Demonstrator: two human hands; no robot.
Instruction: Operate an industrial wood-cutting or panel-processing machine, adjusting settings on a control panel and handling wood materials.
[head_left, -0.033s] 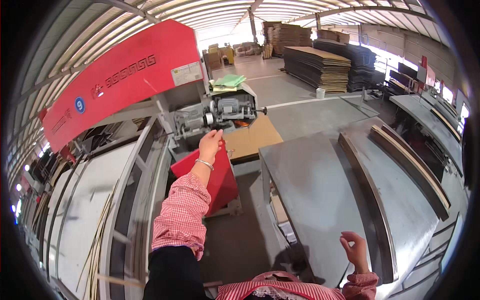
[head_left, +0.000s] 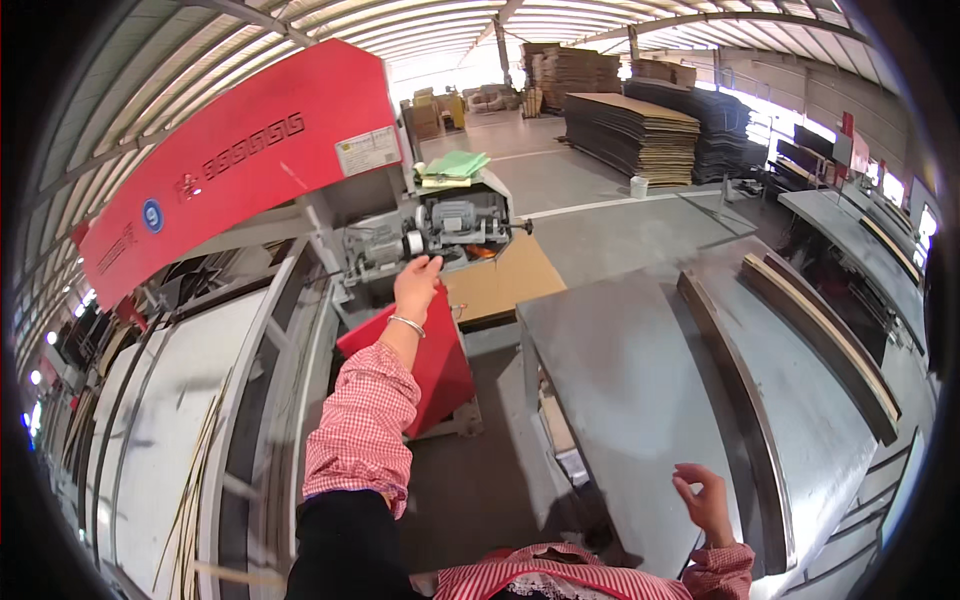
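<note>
My left hand (head_left: 417,288), with a silver bangle at the wrist, reaches forward above a red panel (head_left: 440,365). Its fingers are drawn together; anything between them is too small to make out. Just beyond the fingertips lies a grey motor assembly (head_left: 385,245) with a white roller; I cannot tell whether I touch it. Over the near part of the grey metal table (head_left: 620,370) hovers my right hand (head_left: 708,503). Its fingers are loosely curled, with a gap to the thumb and nothing held. A long dark strip (head_left: 735,400) lies to its right on the table.
A big red machine cover (head_left: 250,160) rises at left, above a white bed (head_left: 165,400) with thin strips (head_left: 197,480). Brown cardboard (head_left: 510,280) lies beyond the red panel. More long strips (head_left: 820,340) rest on the table's right side. Stacked sheets (head_left: 632,140) stand farther back.
The view has shifted very slightly. My left hand sits a touch lower and to the left; my right hand is almost unchanged.
</note>
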